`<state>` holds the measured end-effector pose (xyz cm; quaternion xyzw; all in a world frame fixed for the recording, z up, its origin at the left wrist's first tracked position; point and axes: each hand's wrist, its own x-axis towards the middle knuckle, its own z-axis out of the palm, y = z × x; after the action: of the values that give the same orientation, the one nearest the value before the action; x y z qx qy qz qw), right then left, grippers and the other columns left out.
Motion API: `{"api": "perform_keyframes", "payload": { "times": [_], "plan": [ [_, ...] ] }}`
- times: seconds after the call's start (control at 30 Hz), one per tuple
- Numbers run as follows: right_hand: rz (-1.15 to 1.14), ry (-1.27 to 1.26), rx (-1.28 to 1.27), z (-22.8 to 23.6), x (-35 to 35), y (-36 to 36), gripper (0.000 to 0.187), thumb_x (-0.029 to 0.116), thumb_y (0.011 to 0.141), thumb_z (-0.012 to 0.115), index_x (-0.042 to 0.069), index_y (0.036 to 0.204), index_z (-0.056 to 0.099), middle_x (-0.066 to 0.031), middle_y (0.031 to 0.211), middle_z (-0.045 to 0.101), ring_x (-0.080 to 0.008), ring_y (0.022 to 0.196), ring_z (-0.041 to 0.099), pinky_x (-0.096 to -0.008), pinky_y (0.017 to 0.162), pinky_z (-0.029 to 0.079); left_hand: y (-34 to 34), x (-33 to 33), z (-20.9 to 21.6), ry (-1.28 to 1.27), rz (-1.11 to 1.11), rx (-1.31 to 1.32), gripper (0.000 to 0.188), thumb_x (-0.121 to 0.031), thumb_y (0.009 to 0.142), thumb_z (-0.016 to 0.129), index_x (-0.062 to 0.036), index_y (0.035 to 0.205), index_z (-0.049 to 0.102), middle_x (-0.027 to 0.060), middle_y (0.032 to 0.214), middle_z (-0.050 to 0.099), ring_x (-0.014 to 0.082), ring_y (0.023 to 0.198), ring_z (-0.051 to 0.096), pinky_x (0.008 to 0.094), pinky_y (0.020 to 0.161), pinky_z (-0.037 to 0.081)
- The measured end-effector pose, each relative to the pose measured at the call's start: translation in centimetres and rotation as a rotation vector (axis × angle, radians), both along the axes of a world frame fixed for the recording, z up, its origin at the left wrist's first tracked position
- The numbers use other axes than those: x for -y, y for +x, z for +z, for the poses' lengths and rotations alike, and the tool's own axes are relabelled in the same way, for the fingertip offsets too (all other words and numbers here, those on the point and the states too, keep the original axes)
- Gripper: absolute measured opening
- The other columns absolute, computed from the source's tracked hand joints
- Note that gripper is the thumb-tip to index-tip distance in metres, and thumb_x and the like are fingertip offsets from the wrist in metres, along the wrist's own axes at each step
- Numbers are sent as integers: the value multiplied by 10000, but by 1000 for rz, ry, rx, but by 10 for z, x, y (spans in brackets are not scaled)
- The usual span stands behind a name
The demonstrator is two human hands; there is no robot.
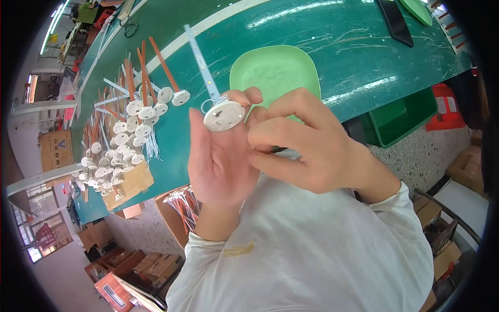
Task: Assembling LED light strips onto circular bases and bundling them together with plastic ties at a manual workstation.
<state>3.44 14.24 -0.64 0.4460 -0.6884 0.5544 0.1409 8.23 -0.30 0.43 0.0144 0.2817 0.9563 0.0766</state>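
Head view: left hand holding disc-ended strip near green tray, seemingly mid-work; right fingers pinching, contents hidden; similar pieces lying left of tray, completion unclear.

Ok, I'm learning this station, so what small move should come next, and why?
Perhaps bring the right hand to the white disc: the left hand holds it with its slotted face showing, and the right hand is curled close beside it.
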Motion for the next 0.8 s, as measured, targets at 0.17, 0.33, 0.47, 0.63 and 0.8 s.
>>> {"api": "perform_keyframes", "payload": {
  "times": [0.17, 0.33, 0.47, 0.63, 0.8],
  "plan": [
    [-106, -92, -164, -1, -10, -13, 199, 0, 669, 760, 61, 847, 694, -48, 831, 595, -198, 715, 517, -289, 598, 407, -13, 2, -13, -36, 24, -222, 584, -530, 1015, 187, -55, 1245, 437, 87, 1296, 405, 210, 1089, 467, 313, 810, 411],
    [-203, -105, -65, -13, 12, -14, 192, -4, 661, 773, 40, 828, 690, -71, 818, 619, -184, 594, 546, -272, 504, 420, -19, -5, -11, -196, 159, -176, 563, -509, 1021, 198, -74, 1273, 450, 116, 1368, 377, 270, 1222, 428, 376, 916, 422],
    [-179, -117, -74, 16, -6, -22, 162, -29, 684, 742, 4, 828, 675, -87, 810, 618, -179, 598, 554, -264, 502, 428, -21, 10, -16, -223, 227, -179, 560, -510, 1020, 226, -69, 1247, 487, 138, 1361, 394, 274, 1193, 451, 388, 910, 420],
    [-782, -162, 19, 21, -99, -33, 92, -41, 724, 729, -23, 786, 664, -87, 740, 592, -157, 601, 550, -235, 571, 447, -12, 99, -15, -583, 544, -234, 505, -472, 1003, 375, -24, 1176, 533, 140, 1187, 552, 252, 1074, 516, 390, 887, 416],
    [-1003, 846, 177, 4, -212, -14, 107, -55, 767, 688, -57, 861, 636, -120, 732, 571, -187, 628, 552, -272, 574, 425, 14, 185, 31, -1790, 854, 64, 330, -267, 985, 500, 20, 898, 638, 68, 749, 592, 128, 690, 527, 281, 612, 400]
  ]
}}
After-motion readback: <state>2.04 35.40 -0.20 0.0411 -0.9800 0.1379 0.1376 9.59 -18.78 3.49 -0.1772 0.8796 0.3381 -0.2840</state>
